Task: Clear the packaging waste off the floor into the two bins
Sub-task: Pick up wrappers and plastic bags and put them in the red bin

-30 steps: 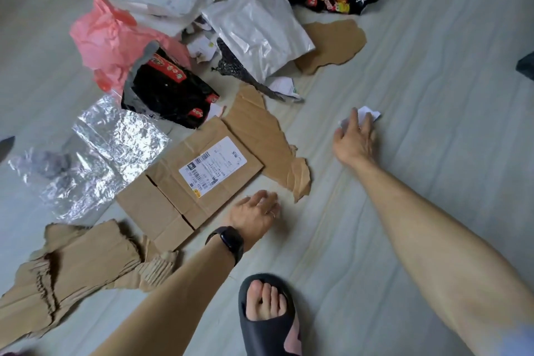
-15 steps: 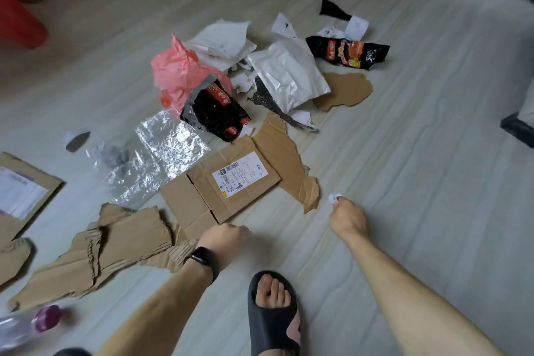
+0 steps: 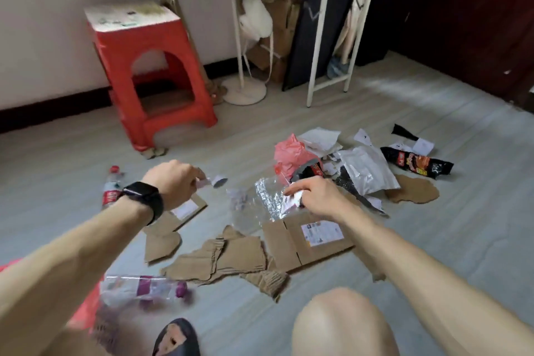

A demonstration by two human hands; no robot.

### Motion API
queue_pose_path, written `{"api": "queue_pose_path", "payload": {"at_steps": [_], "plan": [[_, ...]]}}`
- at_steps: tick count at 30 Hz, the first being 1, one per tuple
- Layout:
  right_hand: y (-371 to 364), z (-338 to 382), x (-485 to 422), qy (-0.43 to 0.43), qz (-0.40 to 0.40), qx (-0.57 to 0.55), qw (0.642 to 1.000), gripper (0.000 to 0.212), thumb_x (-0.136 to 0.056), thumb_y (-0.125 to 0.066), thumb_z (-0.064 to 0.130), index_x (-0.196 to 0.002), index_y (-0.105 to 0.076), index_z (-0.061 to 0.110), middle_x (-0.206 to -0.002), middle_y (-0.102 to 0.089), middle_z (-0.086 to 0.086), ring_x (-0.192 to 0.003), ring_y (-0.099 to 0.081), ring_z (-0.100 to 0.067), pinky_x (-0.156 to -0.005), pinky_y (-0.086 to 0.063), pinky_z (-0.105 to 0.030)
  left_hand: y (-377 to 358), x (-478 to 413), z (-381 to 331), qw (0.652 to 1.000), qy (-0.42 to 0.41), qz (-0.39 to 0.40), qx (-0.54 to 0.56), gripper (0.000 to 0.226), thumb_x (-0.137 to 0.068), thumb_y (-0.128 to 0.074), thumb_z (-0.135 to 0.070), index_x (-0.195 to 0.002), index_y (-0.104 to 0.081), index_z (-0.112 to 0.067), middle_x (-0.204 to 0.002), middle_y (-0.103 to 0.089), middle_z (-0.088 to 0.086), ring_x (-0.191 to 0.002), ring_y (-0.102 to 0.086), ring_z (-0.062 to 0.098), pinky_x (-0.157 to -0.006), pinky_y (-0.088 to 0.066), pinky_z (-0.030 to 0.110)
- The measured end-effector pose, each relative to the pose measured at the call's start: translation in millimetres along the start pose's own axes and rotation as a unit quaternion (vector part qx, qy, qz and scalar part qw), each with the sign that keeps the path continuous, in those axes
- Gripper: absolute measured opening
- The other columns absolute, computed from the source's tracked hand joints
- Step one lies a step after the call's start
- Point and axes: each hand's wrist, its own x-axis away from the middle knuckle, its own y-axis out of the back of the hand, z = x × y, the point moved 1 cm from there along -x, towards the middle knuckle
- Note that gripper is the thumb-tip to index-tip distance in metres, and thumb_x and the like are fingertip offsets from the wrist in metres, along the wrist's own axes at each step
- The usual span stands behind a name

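Square plastic stool [image 3: 150,72]: red, off-white top. Crumpled plastic bag [image 3: 290,154]: pink. Crinkled foil sheet [image 3: 270,196]: silver. Flattened cardboard box [image 3: 286,248]: brown, white label. Snack wrapper [image 3: 416,165]: black, red-orange print. Small torn paper scraps [image 3: 296,199]: white. Plastic bottle [image 3: 111,191]: clear, red label. Wrist watch [image 3: 143,196]: black. Plank floor [image 3: 433,240]: pale grey, streaked grain.
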Motion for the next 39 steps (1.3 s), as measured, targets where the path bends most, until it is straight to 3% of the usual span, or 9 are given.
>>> {"api": "queue_pose_path", "payload": {"at_steps": [5, 7, 11, 14, 17, 23, 26, 31, 39], "plan": [[-12, 139, 9, 0.144, 0.052, 0.108, 0.982, 0.036, -0.088, -0.049, 0.016, -0.11, -0.074, 0.029, -0.124, -0.069, 0.002, -0.105, -0.064, -0.018, -0.083, -0.045, -0.022, 16, 103, 118, 0.982, 0.147, -0.058, 0.106, 0.028, -0.094, -0.056, -0.051, -0.109, -0.073, -0.035, -0.101, -0.076, 0.006, -0.093, -0.069, 0.033, -0.079, -0.055, 0.035], [-34, 180, 12, 0.184, 0.076, 0.13, 0.971, 0.018, -0.09, -0.05, 0.029, -0.079, -0.065, 0.025, -0.096, -0.068, -0.001, -0.092, -0.06, -0.027, -0.073, -0.043, -0.028, 5, 149, 151, 0.97, 0.201, -0.055, 0.121, 0.031, -0.091, -0.059, -0.057, -0.107, -0.074, -0.034, -0.099, -0.076, 0.004, -0.092, -0.07, 0.03, -0.078, -0.057, 0.035], [-98, 259, 27, 0.281, 0.104, 0.145, 0.943, 0.041, -0.103, -0.038, 0.035, -0.065, -0.039, 0.018, -0.063, -0.044, 0.0, -0.067, -0.046, -0.023, -0.067, -0.034, -0.037, -16, 238, 197, 0.933, 0.313, -0.048, 0.173, 0.037, -0.09, -0.058, -0.061, -0.105, -0.075, -0.032, -0.099, -0.077, -0.003, -0.093, -0.071, 0.021, -0.079, -0.056, 0.031], [-149, 301, 44, 0.309, 0.16, 0.165, 0.923, 0.039, -0.105, -0.035, 0.032, -0.072, -0.053, 0.022, -0.076, -0.056, -0.005, -0.082, -0.052, -0.028, -0.075, -0.039, -0.036, -34, 288, 207, 0.908, 0.35, -0.063, 0.22, 0.036, -0.089, -0.061, -0.059, -0.104, -0.076, -0.03, -0.099, -0.077, -0.004, -0.092, -0.072, 0.015, -0.076, -0.055, 0.026], [-200, 318, 53, 0.299, 0.232, 0.159, 0.912, 0.038, -0.097, -0.041, 0.021, -0.124, -0.067, 0.025, -0.126, -0.067, -0.004, -0.114, -0.061, -0.026, -0.094, -0.045, -0.027, -55, 319, 203, 0.897, 0.37, -0.055, 0.236, 0.034, -0.091, -0.061, -0.056, -0.107, -0.075, -0.03, -0.101, -0.077, -0.006, -0.096, -0.071, 0.013, -0.076, -0.053, 0.024], [-252, 323, 72, 0.276, 0.332, 0.099, 0.897, 0.035, -0.091, -0.06, 0.03, -0.124, -0.067, 0.042, -0.13, -0.065, 0.004, -0.084, -0.068, -0.015, -0.082, -0.059, -0.035, -82, 332, 198, 0.893, 0.383, -0.031, 0.232, 0.024, -0.095, -0.052, -0.045, -0.111, -0.066, -0.035, -0.112, -0.073, -0.012, -0.1, -0.068, 0.012, -0.081, -0.055, 0.03], [-248, 320, 64, 0.28, 0.318, 0.098, 0.901, 0.043, -0.089, -0.064, 0.043, -0.132, -0.059, 0.048, -0.142, -0.057, 0.002, -0.087, -0.065, -0.01, -0.086, -0.059, -0.034, -82, 326, 196, 0.897, 0.382, -0.029, 0.22, 0.028, -0.092, -0.048, -0.039, -0.109, -0.069, -0.032, -0.112, -0.073, -0.01, -0.096, -0.068, 0.015, -0.077, -0.056, 0.032], [-198, 304, 36, 0.266, 0.223, 0.186, 0.919, 0.054, -0.093, -0.059, 0.043, -0.145, -0.047, 0.034, -0.149, -0.051, -0.002, -0.135, -0.049, -0.017, -0.112, -0.04, -0.035, -67, 291, 196, 0.917, 0.336, -0.025, 0.214, 0.035, -0.09, -0.048, -0.031, -0.12, -0.064, -0.037, -0.117, -0.07, -0.013, -0.106, -0.066, 0.014, -0.086, -0.055, 0.034], [-51, 237, -22, 0.177, 0.075, 0.283, 0.94, 0.045, -0.097, -0.054, 0.038, -0.14, -0.054, 0.027, -0.142, -0.057, -0.002, -0.133, -0.05, -0.02, -0.11, -0.037, -0.031, -39, 164, 153, 0.952, 0.201, -0.04, 0.228, 0.03, -0.097, -0.051, -0.031, -0.125, -0.061, -0.034, -0.117, -0.069, -0.012, -0.103, -0.065, 0.014, -0.083, -0.054, 0.03]]}}
